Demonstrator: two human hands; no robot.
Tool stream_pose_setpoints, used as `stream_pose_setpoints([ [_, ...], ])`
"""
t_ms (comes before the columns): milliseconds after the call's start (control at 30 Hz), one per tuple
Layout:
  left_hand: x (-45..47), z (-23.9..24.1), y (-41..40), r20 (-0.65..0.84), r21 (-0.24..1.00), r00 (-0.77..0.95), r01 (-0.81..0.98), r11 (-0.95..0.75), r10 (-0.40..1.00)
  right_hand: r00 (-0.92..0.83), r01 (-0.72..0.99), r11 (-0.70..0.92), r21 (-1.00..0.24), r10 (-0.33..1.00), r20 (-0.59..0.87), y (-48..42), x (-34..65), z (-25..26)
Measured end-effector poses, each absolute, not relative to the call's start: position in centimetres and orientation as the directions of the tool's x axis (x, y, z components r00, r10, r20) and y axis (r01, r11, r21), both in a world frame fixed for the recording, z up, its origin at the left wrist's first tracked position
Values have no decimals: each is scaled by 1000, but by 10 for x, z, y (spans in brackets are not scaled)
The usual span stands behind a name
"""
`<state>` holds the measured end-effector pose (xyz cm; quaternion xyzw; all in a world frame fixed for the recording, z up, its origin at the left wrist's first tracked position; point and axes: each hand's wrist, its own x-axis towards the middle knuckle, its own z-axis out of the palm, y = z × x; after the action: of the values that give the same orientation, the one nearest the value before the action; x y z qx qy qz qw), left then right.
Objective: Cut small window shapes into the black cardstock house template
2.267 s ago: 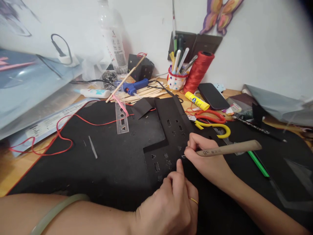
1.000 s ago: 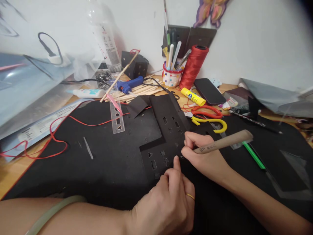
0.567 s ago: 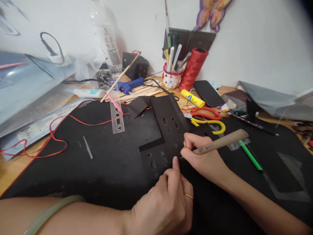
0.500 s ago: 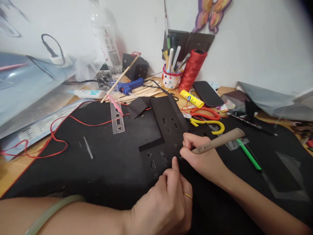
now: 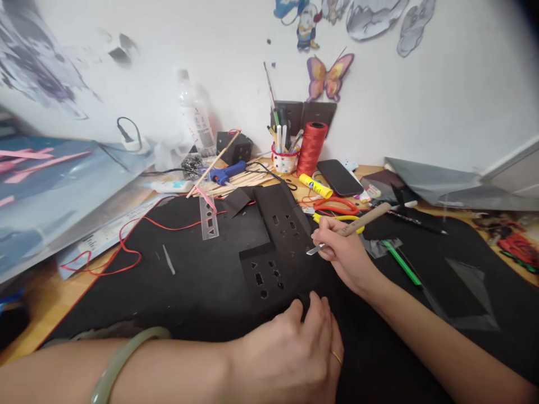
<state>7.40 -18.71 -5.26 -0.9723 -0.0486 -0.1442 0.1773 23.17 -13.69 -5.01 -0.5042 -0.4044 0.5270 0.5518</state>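
Observation:
My right hand (image 5: pixel 341 247) is closed around a craft knife (image 5: pixel 365 220) with a beige handle. Its metal blade points left, a little above a black card (image 5: pixel 275 238) with small cut-out shapes. My left hand (image 5: pixel 290 348) is closed at the card's near edge, with its fingertips on it; the thumb is partly hidden. Triangles, rectangles and other small holes run in rows across the card, which lies on a black mat (image 5: pixel 189 297). Left of the card rests a clear stencil ruler (image 5: pixel 209 224).
Behind the card are scissors (image 5: pixel 337 205), a glue stick (image 5: pixel 315 186), a phone (image 5: pixel 340 177), a red thread spool (image 5: pixel 312 148), a pen cup (image 5: pixel 285 161) and a blue glue gun (image 5: pixel 227 173). A green stick (image 5: pixel 402 262) lies right; red cord (image 5: pixel 135 247) curls left.
The right hand has lifted the knife from the card, so its blade now shows. My left hand has moved from pressing with a fingertip to the card's near edge. The view has tilted up.

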Motion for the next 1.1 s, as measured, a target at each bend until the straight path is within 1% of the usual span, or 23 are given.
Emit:
stream_pose_setpoints([
  [133, 62, -48, -181, 307, -222, 938, -92, -971, -160, 137, -167, 46, -985, 990, 23, -141, 240, -33],
  [200, 49, -45, -173, 302, -198, 932, -143, -970, -199, 147, -134, 66, -989, 988, 46, -143, 242, -30],
  [267, 34, -43, -161, 296, -217, 946, -66, -974, -130, 158, -49, 57, -997, 986, 48, -144, 242, -30],
  [367, 11, -41, -141, 271, -228, 961, 126, -965, 62, 138, 147, 47, -988, 988, 67, -146, 238, -34],
  [467, -6, -34, -131, 336, -182, 909, 318, -930, 245, 87, 295, 29, -955, 995, 57, -146, 233, -34],
  [533, -8, -30, -136, 391, -132, 866, 387, -912, 311, 68, 347, 8, -938, 997, 34, -146, 231, -33],
  [567, -5, -29, -140, 394, -107, 856, 405, -908, 335, 60, 360, 4, -933, 998, 28, -146, 230, -32],
  [633, 4, -32, -151, 343, -69, 860, 424, -903, 377, 38, 372, 3, -928, 999, 19, -145, 228, -30],
  [700, 16, -40, -160, 259, -85, 857, 480, -873, 446, 24, 385, 0, -923, 1000, 10, -144, 228, -30],
  [767, 26, -51, -165, 222, -150, 838, 535, -831, 499, 28, 403, -18, -915, 1000, -7, -143, 228, -30],
  [833, 31, -60, -166, 227, -226, 842, 534, -815, 489, 41, 414, -33, -910, 999, -17, -142, 227, -31],
  [933, 29, -67, -167, 221, -287, 891, 449, -846, 398, 29, 443, -8, -897, 1000, 5, -139, 221, -30],
  [1000, 25, -68, -168, 213, -277, 913, 397, -875, 347, -16, 482, 21, -876, 1000, 16, -135, 212, -29],
  [1100, 19, -68, -169, 220, -226, 920, 370, -901, 323, -89, 532, 54, -845, 996, 8, -127, 198, -32],
])
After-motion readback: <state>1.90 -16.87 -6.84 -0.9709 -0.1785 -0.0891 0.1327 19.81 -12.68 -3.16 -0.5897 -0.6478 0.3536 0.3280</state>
